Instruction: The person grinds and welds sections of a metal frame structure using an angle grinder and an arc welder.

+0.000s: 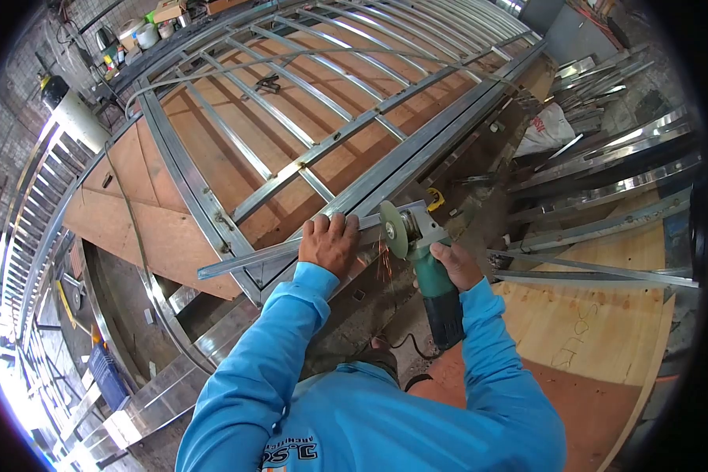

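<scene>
My left hand point(330, 244) is wrapped over a loose metal bar point(252, 259) that lies across the corner of a welded metal frame point(161, 134). In my right hand point(456, 266) is a green angle grinder point(433, 275), gripped around its body. The grinder's disc point(394, 229) stands upright at the bar, just right of my left hand, and orange sparks fall below it. Part of my right hand's fingers is hidden behind the grinder.
A yellow tape measure point(436, 200) lies beyond the grinder. Plywood point(590, 322) is at the right, near metal strips point(606, 189). A gas cylinder point(79, 118) stands at the left. The grinder's cord point(417, 346) hangs by my legs.
</scene>
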The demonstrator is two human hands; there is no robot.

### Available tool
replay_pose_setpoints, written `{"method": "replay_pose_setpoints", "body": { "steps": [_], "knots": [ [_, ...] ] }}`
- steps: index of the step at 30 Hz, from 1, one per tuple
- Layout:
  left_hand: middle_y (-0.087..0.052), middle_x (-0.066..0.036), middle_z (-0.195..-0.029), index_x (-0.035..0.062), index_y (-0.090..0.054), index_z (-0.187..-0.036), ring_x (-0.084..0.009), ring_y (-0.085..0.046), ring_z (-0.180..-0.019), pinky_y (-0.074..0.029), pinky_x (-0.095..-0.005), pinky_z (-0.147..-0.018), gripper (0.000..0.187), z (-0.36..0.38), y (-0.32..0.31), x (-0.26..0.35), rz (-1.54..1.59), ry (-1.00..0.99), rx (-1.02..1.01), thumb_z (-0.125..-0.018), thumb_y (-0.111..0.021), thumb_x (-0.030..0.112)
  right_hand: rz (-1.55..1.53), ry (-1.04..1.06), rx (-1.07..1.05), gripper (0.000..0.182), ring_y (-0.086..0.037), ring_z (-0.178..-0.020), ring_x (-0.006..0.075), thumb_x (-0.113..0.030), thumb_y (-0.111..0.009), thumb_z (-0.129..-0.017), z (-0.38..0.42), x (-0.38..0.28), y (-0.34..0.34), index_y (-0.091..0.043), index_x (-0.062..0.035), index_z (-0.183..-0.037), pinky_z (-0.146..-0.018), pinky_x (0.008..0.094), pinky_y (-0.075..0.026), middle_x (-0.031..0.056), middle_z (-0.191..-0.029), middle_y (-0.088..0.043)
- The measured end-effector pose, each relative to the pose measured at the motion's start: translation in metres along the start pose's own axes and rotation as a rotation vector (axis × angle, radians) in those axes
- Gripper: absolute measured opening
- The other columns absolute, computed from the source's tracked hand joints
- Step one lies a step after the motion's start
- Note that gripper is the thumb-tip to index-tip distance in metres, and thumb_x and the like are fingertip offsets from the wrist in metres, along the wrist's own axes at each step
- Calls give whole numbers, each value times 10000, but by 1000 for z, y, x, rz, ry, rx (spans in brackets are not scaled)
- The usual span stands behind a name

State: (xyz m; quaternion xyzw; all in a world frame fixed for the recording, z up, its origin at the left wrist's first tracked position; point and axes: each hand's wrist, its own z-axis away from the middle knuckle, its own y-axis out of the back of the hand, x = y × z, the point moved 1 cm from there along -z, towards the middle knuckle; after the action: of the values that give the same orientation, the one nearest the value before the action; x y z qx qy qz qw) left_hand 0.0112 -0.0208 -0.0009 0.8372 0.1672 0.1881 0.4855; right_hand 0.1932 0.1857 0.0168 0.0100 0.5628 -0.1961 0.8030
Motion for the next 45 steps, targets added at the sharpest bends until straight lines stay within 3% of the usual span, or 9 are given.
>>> {"method": "replay_pose_setpoints", "body": {
  "steps": [8, 16, 21, 29, 33, 35, 37, 40, 45],
  "knots": [
    [-534, -55, -929, 132, -583, -1039, -250, -529, -841, -415, -417, -746, 215, 2, -14, -5, -37, -22, 30, -893, -601, 290, 123, 15, 104, 617, -625, -791, 140, -536, -700, -846, -7, -7, -1, -569, -45, -1198, -693, 291, -543, 67, -971, -633],
    [-532, -44, -912, 128, -583, -1016, -239, -526, -817, -423, -413, -717, 186, 1, -12, -4, -40, -35, 58, -900, -588, 273, 29, -77, 80, 584, -621, -825, 131, -540, -690, -852, -8, -15, -11, -600, -60, -1171, -741, 292, -527, 66, -999, -640],
    [-535, -40, -902, 119, -584, -1004, -234, -526, -809, -425, -404, -709, 187, 0, -14, -5, -64, -46, 62, -885, -599, 263, 218, 49, 162, 595, -599, -910, 124, -525, -690, -855, -16, -4, 3, -607, -60, -1218, -806, 291, -506, 35, -1048, -639],
    [-541, -43, -913, 112, -590, -1024, -235, -526, -819, -427, -402, -711, 202, 2, -15, -6, -97, -59, 34, -877, -604, 250, 163, 12, 172, 552, -583, -937, 113, -471, -686, -873, -22, 1, 4, -599, -51, -1221, -812, 295, -498, 21, -1042, -627],
    [-539, -49, -915, 111, -595, -1044, -241, -529, -826, -427, -406, -714, 215, 2, -14, -4, -32, -39, 66, -883, -596, 254, 126, -74, 81, 520, -627, -858, 131, -455, -681, -883, -11, -8, -7, -589, -43, -1186, -728, 316, -539, 35, -1011, -622],
    [-539, -54, -918, 110, -596, -1049, -244, -531, -830, -427, -408, -719, 218, 2, -15, -4, -36, -28, 40, -885, -593, 255, 182, -25, 133, 537, -659, -791, 169, -468, -681, -880, -17, 30, 17, -579, -32, -1176, -667, 331, -559, 60, -985, -629],
    [-542, -62, -917, 106, -597, -1051, -251, -537, -832, -427, -408, -730, 223, -1, -7, -3, -26, -22, 35, -885, -591, 254, 15, -100, 58, 611, -695, -700, 250, -518, -695, -856, 3, 31, 8, -561, -9, -1167, -603, 370, -591, 119, -941, -653],
    [-558, -72, -944, 101, -599, -1067, -264, -548, -854, -427, -416, -753, 242, 1, -6, -3, -13, -19, 22, -880, -600, 255, -145, -97, 8, 703, -702, -733, 273, -577, -705, -821, 37, 44, 1, -550, 8, -1178, -625, 388, -600, 144, -925, -665],
    [-593, -100, -1046, 114, -603, -1155, -294, -567, -953, -422, -461, -801, 340, 0, 6, 5, 51, 8, 38, -847, -641, 254, -302, 135, 81, 801, -701, -758, 296, -667, -683, -783, 74, 78, -3, -555, 20, -1175, -635, 411, -604, 170, -931, -660]
  ]
}}
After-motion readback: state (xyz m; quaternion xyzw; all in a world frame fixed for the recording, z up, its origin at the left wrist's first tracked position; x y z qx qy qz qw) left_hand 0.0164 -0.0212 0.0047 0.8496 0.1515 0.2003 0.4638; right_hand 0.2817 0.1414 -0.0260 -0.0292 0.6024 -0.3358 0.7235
